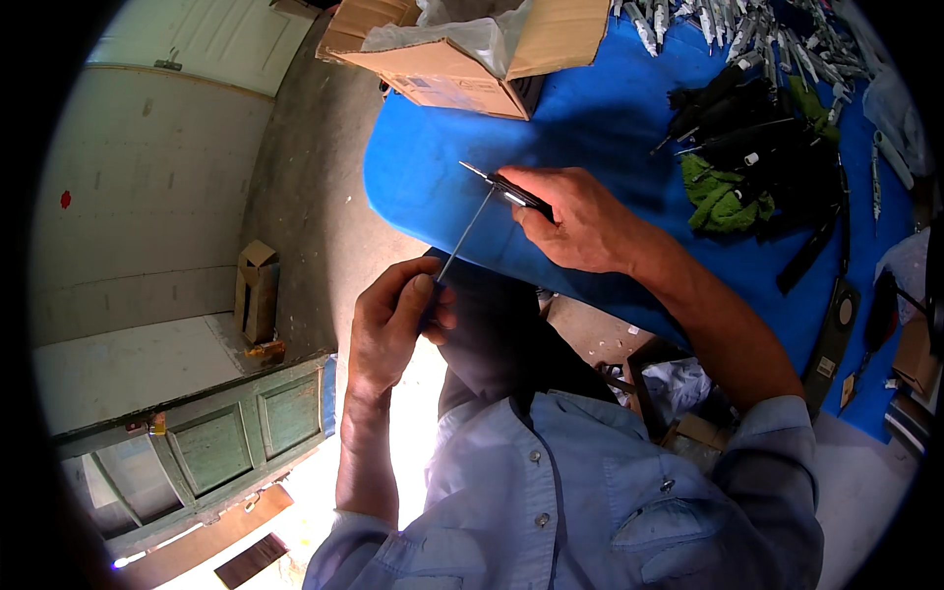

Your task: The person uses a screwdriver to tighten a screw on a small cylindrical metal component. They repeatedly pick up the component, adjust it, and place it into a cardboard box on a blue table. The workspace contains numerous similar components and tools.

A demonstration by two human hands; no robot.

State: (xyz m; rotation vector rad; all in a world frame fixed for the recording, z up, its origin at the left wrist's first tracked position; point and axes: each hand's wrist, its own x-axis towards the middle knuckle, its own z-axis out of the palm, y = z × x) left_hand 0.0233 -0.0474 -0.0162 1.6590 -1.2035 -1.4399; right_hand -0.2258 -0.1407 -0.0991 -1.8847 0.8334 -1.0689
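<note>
My left hand [385,320] is closed round the dark blue handle of a screwdriver [466,236]. The screwdriver's thin metal shaft slants up and to the right. Its tip meets a slim black-handled tool [523,198] near where the pointed metal end leaves the handle; whether it sits in a screw is too small to tell. In my right hand [588,221] this tool is gripped between thumb and fingers, its point toward the upper left. Both hands are at the near edge of the blue-covered table [433,162], the right one above it. Part of the black handle is hidden by my fingers.
An open cardboard box [462,74] with clear plastic inside stands at the far edge. Many grey metal tools [728,25] lie at the back right, beside black-handled pieces [757,138] and a green cloth [723,195]. A low bin [674,388] is under the table.
</note>
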